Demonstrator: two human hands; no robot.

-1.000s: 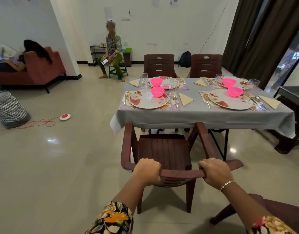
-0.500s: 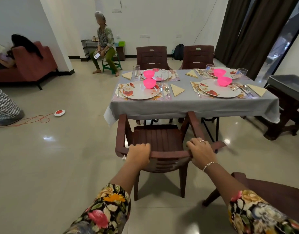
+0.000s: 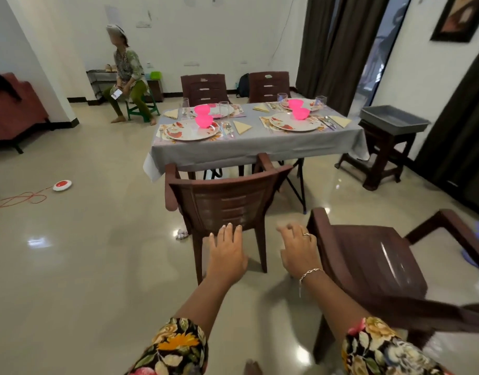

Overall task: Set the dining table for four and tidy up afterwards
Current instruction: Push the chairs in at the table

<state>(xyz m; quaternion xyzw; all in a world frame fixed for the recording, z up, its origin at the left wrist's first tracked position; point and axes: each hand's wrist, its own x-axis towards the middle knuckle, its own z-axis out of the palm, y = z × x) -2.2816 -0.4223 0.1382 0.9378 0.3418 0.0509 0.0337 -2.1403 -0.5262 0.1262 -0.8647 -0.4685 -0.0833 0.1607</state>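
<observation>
A brown plastic chair (image 3: 225, 201) stands upright at the near left place of the dining table (image 3: 254, 147), its armrests under the grey cloth's edge. My left hand (image 3: 227, 253) and my right hand (image 3: 298, 250) hover just behind its backrest, fingers spread, holding nothing. A second brown chair (image 3: 373, 263) stands apart from the table, right beside my right hand. On the table lie floral plates (image 3: 192, 130), pink bowls (image 3: 204, 121), glasses (image 3: 224, 109), yellow napkins (image 3: 241, 126) and cutlery. Two more chairs (image 3: 203, 89) stand on the far side.
A dark wooden stand (image 3: 382, 152) carrying a grey tray (image 3: 392, 121) is right of the table. A person sits on a green stool (image 3: 141, 108) at the back left. A red cord and round white-red device (image 3: 62, 185) lie on the floor left. Dark curtains hang on the right.
Both hands have let go of the chair's backrest and drawn back from it, and the chair now stands pushed in at the table. The view has tilted up and to the right.
</observation>
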